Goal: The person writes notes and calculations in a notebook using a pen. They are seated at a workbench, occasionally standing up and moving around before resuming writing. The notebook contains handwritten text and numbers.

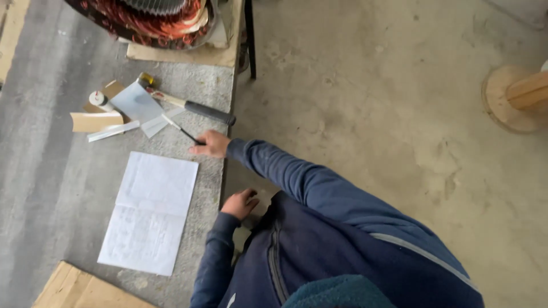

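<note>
Right hand (pixel 211 144) grips a thin black pen (pixel 181 131) at the grey bench (pixel 51 171) edge, left hand (pixel 240 203) rests loosely curled at the jacket (pixel 342 245), with an open notebook (pixel 149 211) near, a black-handled hammer (pixel 194 107) and paper scraps (pixel 136 102) beyond.

The worktop (pixel 57 188) was a grey, rough concrete slab that filled the left side of the view. To the right of its edge lay a bare concrete floor (pixel 371 102), stained and uneven. A wooden cable spool (pixel 514 94) stood near the right edge. The light was soft and even.
</note>
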